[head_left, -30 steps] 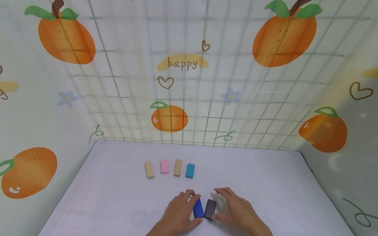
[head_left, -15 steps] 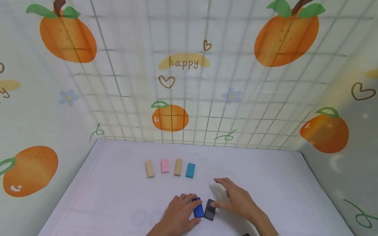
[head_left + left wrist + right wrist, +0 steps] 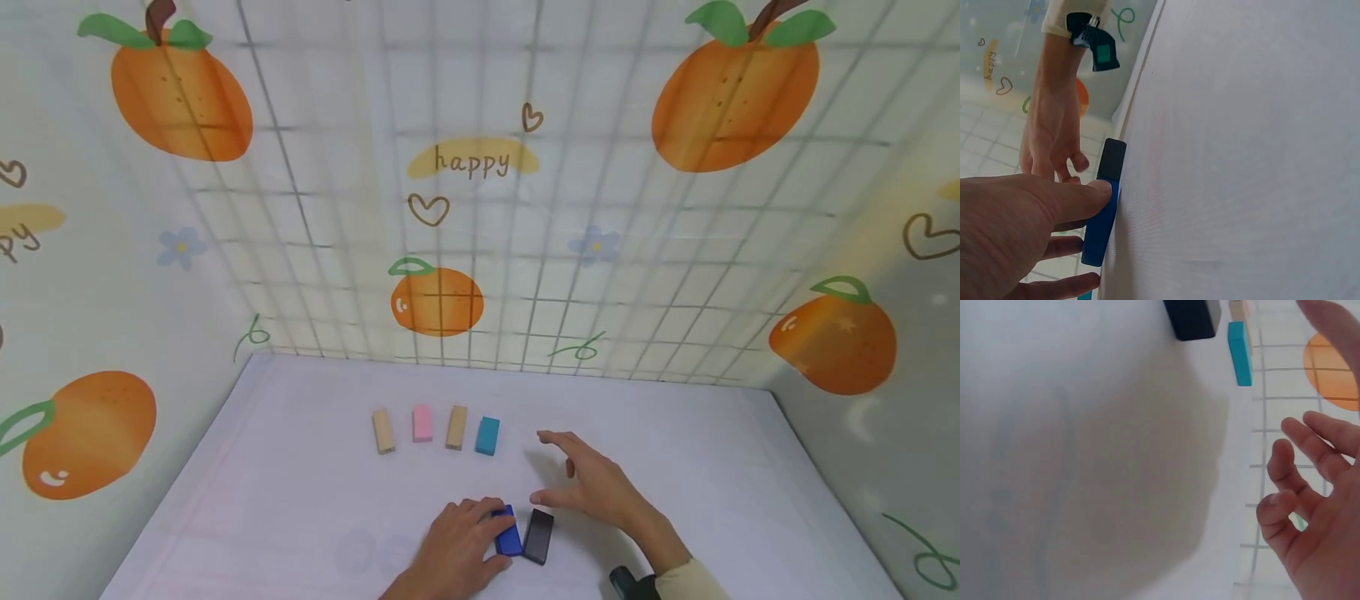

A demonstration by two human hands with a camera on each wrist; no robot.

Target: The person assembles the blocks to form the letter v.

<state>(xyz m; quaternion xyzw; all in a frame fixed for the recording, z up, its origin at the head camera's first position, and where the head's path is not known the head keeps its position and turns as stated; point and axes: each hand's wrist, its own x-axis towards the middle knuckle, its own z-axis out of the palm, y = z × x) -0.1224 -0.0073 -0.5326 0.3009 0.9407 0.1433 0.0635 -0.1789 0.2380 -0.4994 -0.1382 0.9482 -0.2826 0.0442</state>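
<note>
blue block (image 3: 512, 543) pinched by left fingers (image 3: 491, 527), black block (image 3: 538, 537) beside; right fingers (image 3: 564, 442) released (teal block (image 3: 487, 436) beyond).

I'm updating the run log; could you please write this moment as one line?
left hand: touching blue block | right hand: raised, holding nothing | black block: beside blue block | teal block: farther back

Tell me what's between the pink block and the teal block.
One tan block, with bare table in the gaps to the pink block and the teal block; the head view shows it.
</note>
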